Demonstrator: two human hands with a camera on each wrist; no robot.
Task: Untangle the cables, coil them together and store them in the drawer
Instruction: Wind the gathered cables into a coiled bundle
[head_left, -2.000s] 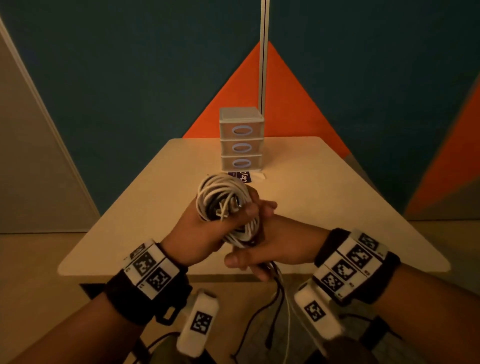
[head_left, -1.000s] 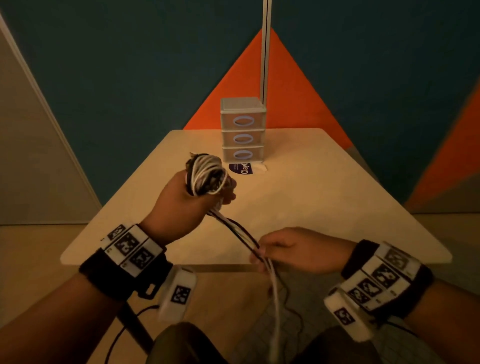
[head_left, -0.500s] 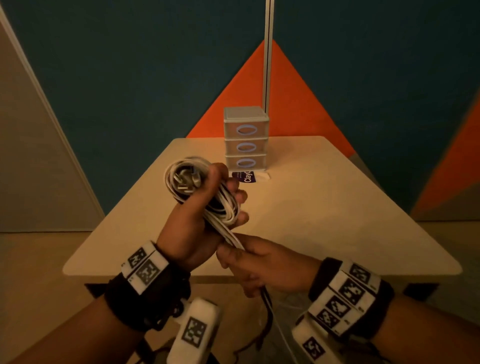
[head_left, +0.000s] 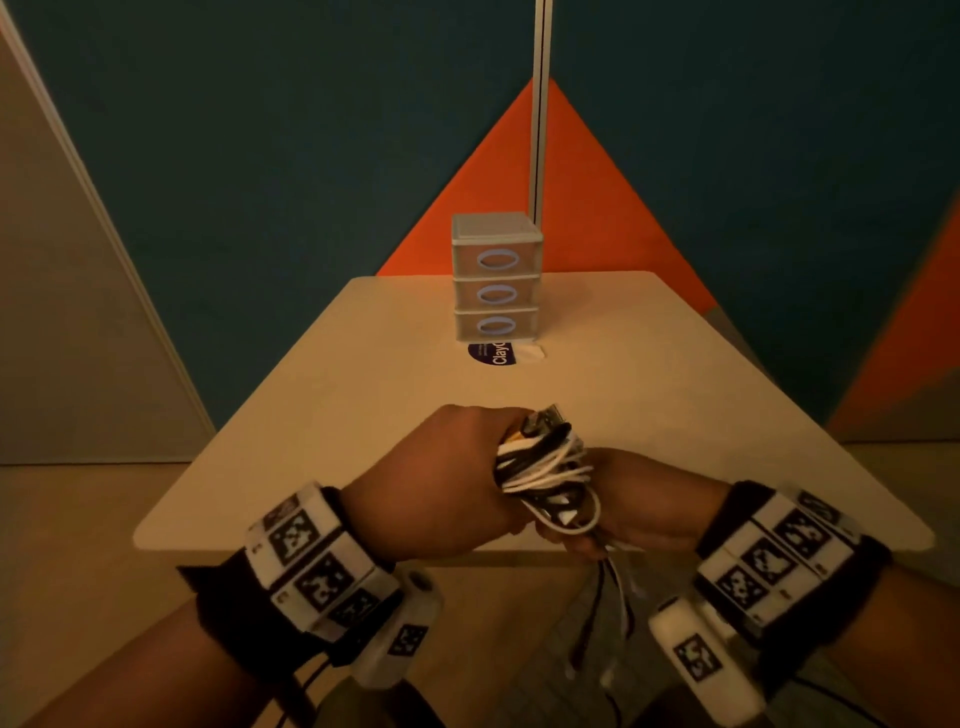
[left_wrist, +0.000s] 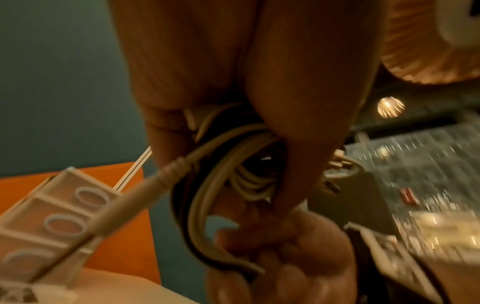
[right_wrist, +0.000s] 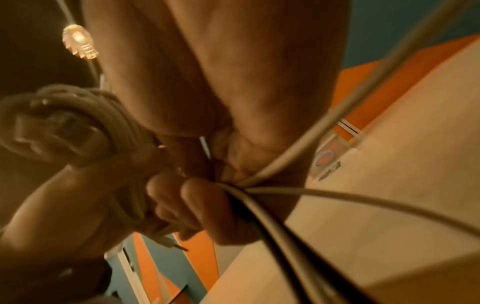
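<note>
A coil of white and black cables (head_left: 545, 467) hangs over the table's near edge, gripped in my left hand (head_left: 457, 478). The left wrist view shows the loops (left_wrist: 221, 185) wound round that hand's fingers, with a white plug end (left_wrist: 145, 189) sticking out. My right hand (head_left: 639, 504) sits against the coil's right side and pinches the loose cable tails (right_wrist: 249, 193) below it. Those tails (head_left: 613, 603) drop past the table edge towards the floor. The small grey three-drawer unit (head_left: 496, 283) stands at the table's far middle, all drawers closed.
The beige table (head_left: 363, 395) stretches between my hands and the drawer unit. A dark round sticker (head_left: 493, 354) lies just in front of the unit. A white vertical post (head_left: 540, 104) rises behind it against the blue and orange wall.
My left hand has turned over and dropped lower with the coil, knuckles now up. My right hand has come up against the coil's right side, still holding the tails.
</note>
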